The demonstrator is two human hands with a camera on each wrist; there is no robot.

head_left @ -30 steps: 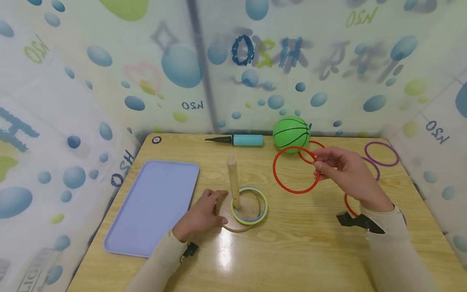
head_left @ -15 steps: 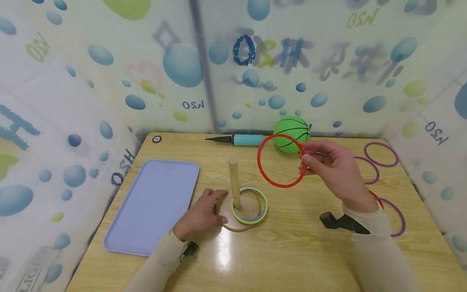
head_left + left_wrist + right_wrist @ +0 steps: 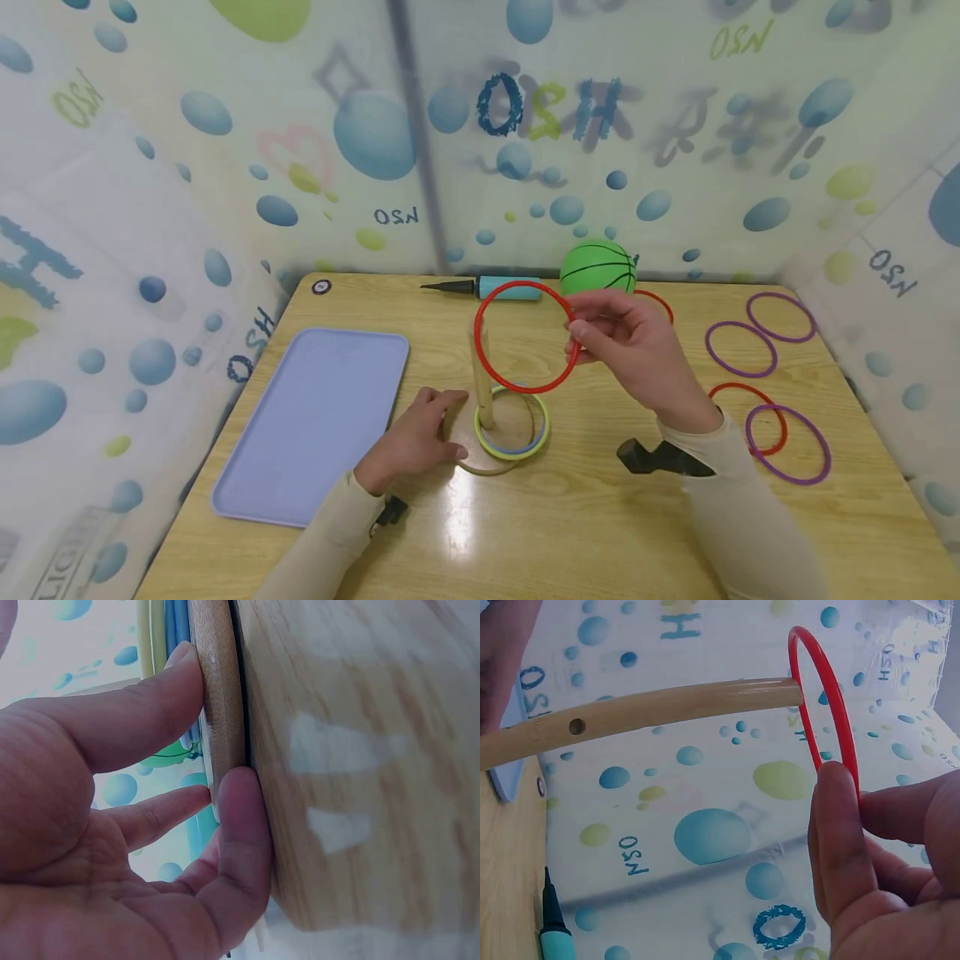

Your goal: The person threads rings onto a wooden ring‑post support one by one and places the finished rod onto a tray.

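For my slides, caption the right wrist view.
Right hand holds a red ring near the tip of a wooden post.

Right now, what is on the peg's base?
The base holds the peg, with yellow and blue rings around it; bits of edge under the left hand cannot be seen.

BLOCK: upright peg [image 3: 482, 382], green ball [image 3: 597, 265] | PASS: above tray [image 3: 315, 425]

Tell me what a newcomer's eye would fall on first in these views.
Most likely the red ring, pinched in the right hand and held up near the top of the wooden peg. After that, probably the bright green ball at the back of the table, its lower part covered by that hand in the head view, and the large lavender tray on the left.
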